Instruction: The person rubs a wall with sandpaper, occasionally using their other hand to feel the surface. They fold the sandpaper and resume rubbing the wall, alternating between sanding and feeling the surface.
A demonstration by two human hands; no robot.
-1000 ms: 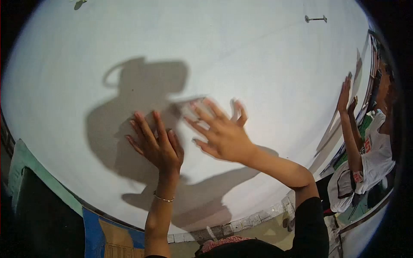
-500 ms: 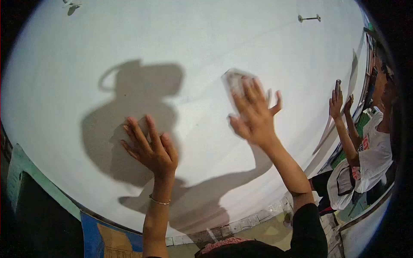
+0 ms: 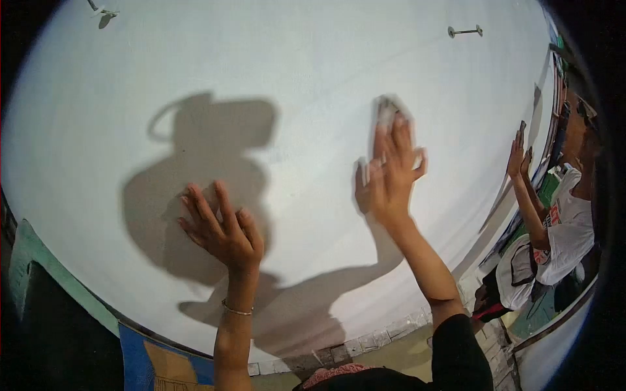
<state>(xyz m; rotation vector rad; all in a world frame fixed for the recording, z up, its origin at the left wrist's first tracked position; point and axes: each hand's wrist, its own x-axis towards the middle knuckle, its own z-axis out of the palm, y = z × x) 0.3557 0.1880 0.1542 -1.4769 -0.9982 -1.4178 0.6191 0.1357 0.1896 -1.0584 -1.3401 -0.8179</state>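
Note:
A broad white wall (image 3: pixel 326 58) fills most of the view. My left hand (image 3: pixel 225 225) rests against it, fingers spread and holding nothing, with a thin bracelet (image 3: pixel 237 308) on the wrist. Higher and to the right, my right hand (image 3: pixel 393 169) presses a small greyish sheet (image 3: pixel 390 103) that looks like sandpaper flat against the wall. Motion blurs the sheet and fingertips, and the fingers cover most of it. Dark shadows of my head and arms fall across the wall around both hands.
Metal fixtures stick out of the wall at upper right (image 3: pixel 465 31) and upper left (image 3: pixel 104 13). At right, another person (image 3: pixel 554 234) in a white shirt has raised hands at the wall. A green-edged dark panel (image 3: pixel 72 287) and a blue board (image 3: pixel 140 365) stand lower left.
My right hand has slid the sheet up and to the right along the wall. My left hand has shifted slightly left in view. The other person's hands have also moved a little.

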